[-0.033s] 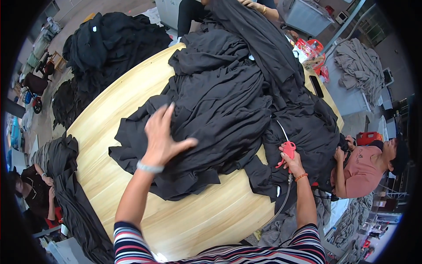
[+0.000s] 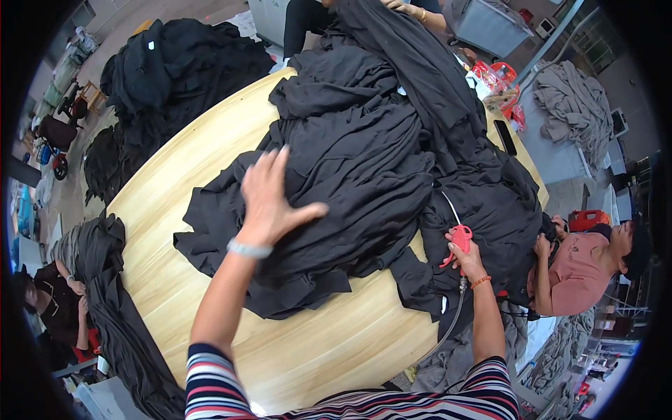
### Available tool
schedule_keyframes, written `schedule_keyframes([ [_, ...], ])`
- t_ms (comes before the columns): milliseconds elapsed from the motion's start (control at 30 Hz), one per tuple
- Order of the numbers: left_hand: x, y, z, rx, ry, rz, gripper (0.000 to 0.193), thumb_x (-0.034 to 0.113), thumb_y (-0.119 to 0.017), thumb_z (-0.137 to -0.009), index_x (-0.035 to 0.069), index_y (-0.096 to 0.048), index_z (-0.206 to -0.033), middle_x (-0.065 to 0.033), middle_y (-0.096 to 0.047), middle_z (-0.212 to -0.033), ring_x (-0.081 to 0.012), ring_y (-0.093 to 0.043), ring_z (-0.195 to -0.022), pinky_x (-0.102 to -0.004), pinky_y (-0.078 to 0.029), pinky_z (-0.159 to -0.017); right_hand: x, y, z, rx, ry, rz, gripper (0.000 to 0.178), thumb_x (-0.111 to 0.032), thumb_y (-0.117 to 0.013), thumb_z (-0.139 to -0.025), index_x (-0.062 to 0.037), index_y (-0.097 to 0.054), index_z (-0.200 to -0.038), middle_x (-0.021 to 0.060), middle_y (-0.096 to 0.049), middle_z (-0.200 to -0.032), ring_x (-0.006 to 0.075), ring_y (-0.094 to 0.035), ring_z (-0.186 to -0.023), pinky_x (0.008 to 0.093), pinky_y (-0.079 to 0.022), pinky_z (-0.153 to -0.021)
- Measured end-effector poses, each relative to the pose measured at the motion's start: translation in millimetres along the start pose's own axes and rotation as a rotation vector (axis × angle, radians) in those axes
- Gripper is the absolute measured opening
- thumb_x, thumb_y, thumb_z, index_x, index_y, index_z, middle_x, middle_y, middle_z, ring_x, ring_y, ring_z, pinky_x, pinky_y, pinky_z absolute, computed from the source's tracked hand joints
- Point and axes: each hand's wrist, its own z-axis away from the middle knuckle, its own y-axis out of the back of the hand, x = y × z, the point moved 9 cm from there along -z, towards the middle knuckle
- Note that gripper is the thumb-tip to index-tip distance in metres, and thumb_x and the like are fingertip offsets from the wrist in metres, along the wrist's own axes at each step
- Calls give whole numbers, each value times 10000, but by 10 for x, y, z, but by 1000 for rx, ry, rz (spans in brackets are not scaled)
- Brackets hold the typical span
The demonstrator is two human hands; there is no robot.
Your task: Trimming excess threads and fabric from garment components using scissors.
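A heap of dark grey-black garments [image 2: 350, 168] covers the middle of the pale wooden table [image 2: 203, 154]. Over the left part of this heap is my left hand [image 2: 269, 199], fingers spread and thumb stretched to the right, holding nothing; whether it touches the cloth I cannot tell. My right hand [image 2: 467, 260] is wrapped round a red air blow gun [image 2: 460, 239], whose thin pale nozzle points up and away over the cloth at the right. From its handle a grey hose [image 2: 456, 318] runs down past my right forearm.
Another dark cloth pile [image 2: 182, 77] lies beyond the table's far left edge. People handle dark cloth at the left [image 2: 52, 308], the right [image 2: 577, 269] and the far side [image 2: 413, 10]. A black phone [image 2: 505, 137] and red plastic bags [image 2: 500, 80] lie at the far right.
My left hand has moved a little right and away from me over the heap, still spread. My right hand and the blow gun have stayed almost in place.
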Motion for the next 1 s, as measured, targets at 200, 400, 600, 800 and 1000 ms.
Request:
schedule_keyframes([
  [200, -111, -1638, -450, -307, 25, -77, 470, 247, -605, -826, 35, -551, -1242, -164, -638, -1079, -298, -592, -1070, -487, -350, -1001, 41, -93, -62, -19, -3, -38, 500, -115, -593, -906, 37, -452, -1360, 139, -613, -1264, 160, -682, -660, 214, -480, -473],
  [400, 313, -1505, 511, -440, -219, 217, 214, 42, -531, -739, 25, -581, -946, -144, -605, -910, -312, -597, -942, -412, -381, -846, 53, -20, -59, -36, 4, -35, 524, -143, -595, -906, 33, -432, -1372, 143, -594, -1288, 180, -687, -657, 222, -480, -482],
  [600, 270, -1269, 410, -1075, 305, 1005, 353, 264, -793, -805, -10, -664, -987, -36, -671, -990, -103, -586, -956, -303, -484, -829, 23, 66, 6, -16, -8, -75, 503, -121, -601, -908, 49, -444, -1356, 144, -614, -1247, 180, -690, -670, 223, -481, -474],
  [800, -577, -949, -1498, 133, -4, -79, 1027, 341, -864, -614, 112, -334, -1464, -171, -420, -1440, -361, -259, -1411, -566, -229, -1107, 33, -57, -21, -60, 8, -82, 492, -122, -594, -901, 48, -445, -1338, 149, -612, -1224, 192, -691, -657, 220, -487, -463],
  [1000, -1279, -1691, -1704, -359, 61, -354, 650, 126, -729, -677, 18, -517, -1282, -213, -556, -1281, -376, -486, -1237, -489, -304, -1097, 52, -103, -51, -87, 19, -110, 497, -123, -592, -902, 61, -436, -1336, 166, -608, -1230, 197, -691, -656, 224, -493, -460],
])
